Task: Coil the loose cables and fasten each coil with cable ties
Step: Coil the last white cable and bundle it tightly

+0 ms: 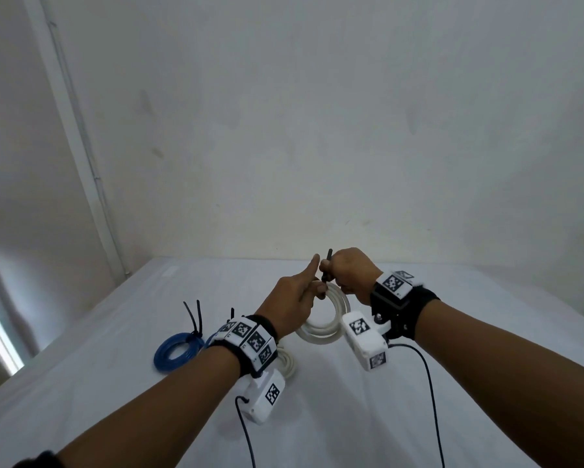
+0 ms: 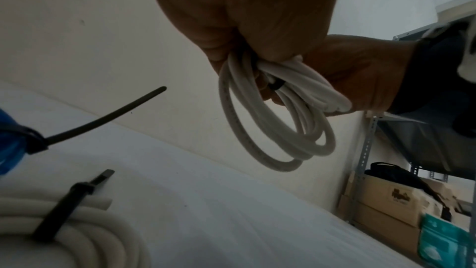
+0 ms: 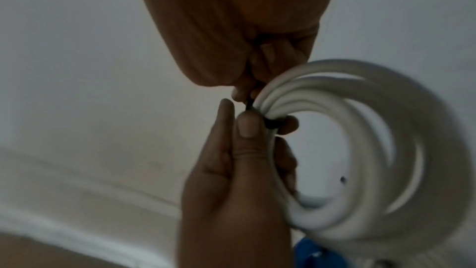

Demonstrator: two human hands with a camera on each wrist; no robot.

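A coil of white cable point(image 1: 329, 320) hangs above the white table point(image 1: 452, 298), held between both hands. My left hand point(image 1: 309, 290) pinches the top of the coil with thumb and fingers while its index finger points up. A black cable tie point(image 1: 327, 263) is looped round the bundle there, and my right hand point(image 1: 333, 273) grips its tail, which sticks up above the fist. From the left wrist the tie's band point(image 2: 276, 86) shows wrapped round the white coil point(image 2: 278, 125). The right wrist view shows the left hand's thumb point(image 3: 248, 125) pressed beside the tie point(image 3: 271, 124) on the coil point(image 3: 373, 150).
A blue coil point(image 1: 177, 351) lies left on the table, its black tie tails point(image 1: 192, 317) sticking up. A second white coil point(image 2: 85, 229) with a black tie point(image 2: 59, 211) lies under my left wrist. A metal shelf with cardboard boxes point(image 2: 391, 207) stands to the right.
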